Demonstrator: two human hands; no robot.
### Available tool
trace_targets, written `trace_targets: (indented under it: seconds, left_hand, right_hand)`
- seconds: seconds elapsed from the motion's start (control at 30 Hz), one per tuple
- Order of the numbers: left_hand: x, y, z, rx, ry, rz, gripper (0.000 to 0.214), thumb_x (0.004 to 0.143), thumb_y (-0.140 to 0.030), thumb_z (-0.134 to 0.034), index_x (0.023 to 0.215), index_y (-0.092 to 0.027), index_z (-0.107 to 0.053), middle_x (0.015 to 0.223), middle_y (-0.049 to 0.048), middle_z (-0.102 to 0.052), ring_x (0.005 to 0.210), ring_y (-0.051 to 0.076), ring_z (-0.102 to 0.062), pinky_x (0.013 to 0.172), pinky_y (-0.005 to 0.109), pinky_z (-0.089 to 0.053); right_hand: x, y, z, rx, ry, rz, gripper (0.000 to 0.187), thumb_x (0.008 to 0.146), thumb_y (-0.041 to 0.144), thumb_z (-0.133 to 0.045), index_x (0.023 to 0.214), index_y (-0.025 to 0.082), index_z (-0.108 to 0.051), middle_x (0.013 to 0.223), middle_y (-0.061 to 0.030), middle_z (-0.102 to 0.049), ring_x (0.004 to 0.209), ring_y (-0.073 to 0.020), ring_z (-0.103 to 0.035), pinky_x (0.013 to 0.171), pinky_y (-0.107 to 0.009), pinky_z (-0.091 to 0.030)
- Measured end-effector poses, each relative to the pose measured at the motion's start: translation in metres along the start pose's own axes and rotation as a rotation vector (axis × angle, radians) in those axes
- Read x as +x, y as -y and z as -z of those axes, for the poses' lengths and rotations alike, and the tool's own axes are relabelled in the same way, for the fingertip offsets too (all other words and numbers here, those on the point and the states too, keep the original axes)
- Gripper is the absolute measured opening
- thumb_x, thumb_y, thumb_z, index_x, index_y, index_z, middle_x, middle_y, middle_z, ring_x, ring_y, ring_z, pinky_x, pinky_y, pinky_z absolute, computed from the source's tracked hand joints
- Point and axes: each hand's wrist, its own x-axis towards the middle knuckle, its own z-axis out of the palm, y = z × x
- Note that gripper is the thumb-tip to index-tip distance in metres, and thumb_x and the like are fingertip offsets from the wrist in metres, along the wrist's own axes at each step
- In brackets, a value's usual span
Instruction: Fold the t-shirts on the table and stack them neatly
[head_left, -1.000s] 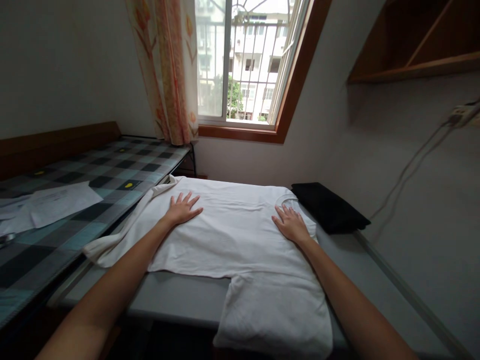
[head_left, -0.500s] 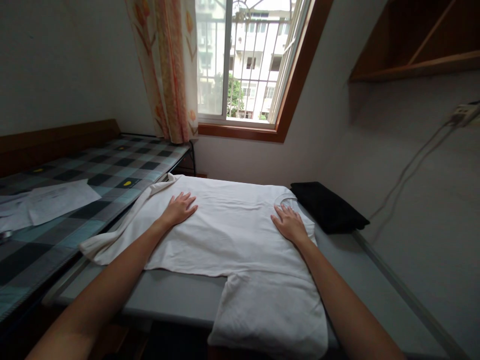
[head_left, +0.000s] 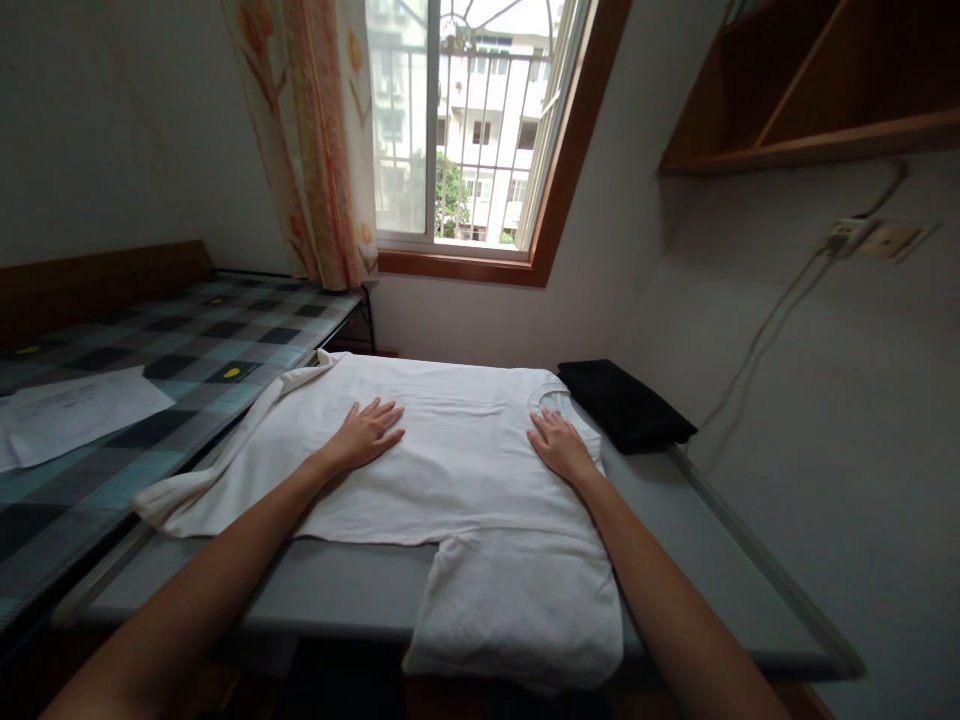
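Note:
A white T-shirt (head_left: 457,460) lies spread sideways over a grey table (head_left: 337,590), its neckline to the right and its hem to the left. The near sleeve hangs past the table's front edge. My left hand (head_left: 367,434) rests flat on the body of the shirt, fingers spread. Just below the collar, my right hand (head_left: 561,446) lies flat on the cloth with its fingers stretched out. Neither hand grips anything. Along the left side, the shirt's hem is bunched and curled.
A folded black cloth item (head_left: 626,405) sits at the table's far right. Left of the table is a bed with a checkered cover (head_left: 187,340), with paper sheets (head_left: 82,410) on it. Behind are a curtain (head_left: 319,150) and window. A wall socket (head_left: 847,237) with cords is at right.
My left hand has slid right across the shirt, toward its middle. My right hand stays near the collar. The camera view has turned slightly to the right.

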Motion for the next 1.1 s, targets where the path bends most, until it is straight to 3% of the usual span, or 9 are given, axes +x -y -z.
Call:
trace_targets:
  seconds: [0.4,0.57,0.77,1.1]
  left_hand:
    - [-0.0007,0.0004,0.0009,-0.013,0.039,0.018,0.059,0.095,-0.053,-0.031,0.145,-0.025,-0.042,0.156,0.0084,-0.032,0.145,0.030,-0.023,0.114,0.057,-0.015]
    - [0.0001,0.0013,-0.0008,-0.006,0.042,0.019,0.058,0.095,-0.053,-0.031,0.145,-0.026,-0.042,0.156,0.0073,-0.031,0.145,0.030,-0.023,0.114,0.057,-0.016]
    - [-0.0003,0.0001,0.0007,0.008,0.041,0.015,0.059,0.095,-0.054,-0.030,0.145,-0.025,-0.042,0.156,0.0076,-0.032,0.144,0.030,-0.024,0.113,0.058,-0.018]
    - [0.0002,0.0021,-0.0015,0.006,0.035,0.014,0.060,0.095,-0.055,-0.029,0.145,-0.025,-0.042,0.156,0.0074,-0.032,0.144,0.030,-0.025,0.114,0.056,-0.016]
  right_hand:
    - [0.0000,0.0005,0.0004,0.012,-0.016,0.008,0.050,0.096,0.036,-0.039,0.140,0.014,-0.049,0.150,-0.0155,-0.039,0.140,-0.0286,-0.032,0.114,-0.042,-0.025]
    - [0.0009,-0.0019,-0.0021,0.018,-0.046,0.030,0.053,0.096,0.035,-0.039,0.144,0.012,-0.043,0.150,-0.0156,-0.040,0.140,-0.0261,-0.034,0.114,-0.041,-0.025]
    - [0.0015,-0.0041,-0.0032,0.025,-0.043,0.026,0.049,0.095,0.036,-0.040,0.137,0.015,-0.052,0.148,-0.0141,-0.044,0.137,-0.0268,-0.038,0.113,-0.040,-0.028]
    - [-0.0007,-0.0023,-0.0005,0.030,-0.044,0.024,0.048,0.095,0.036,-0.042,0.138,0.015,-0.052,0.148,-0.0144,-0.044,0.138,-0.0264,-0.037,0.114,-0.039,-0.027]
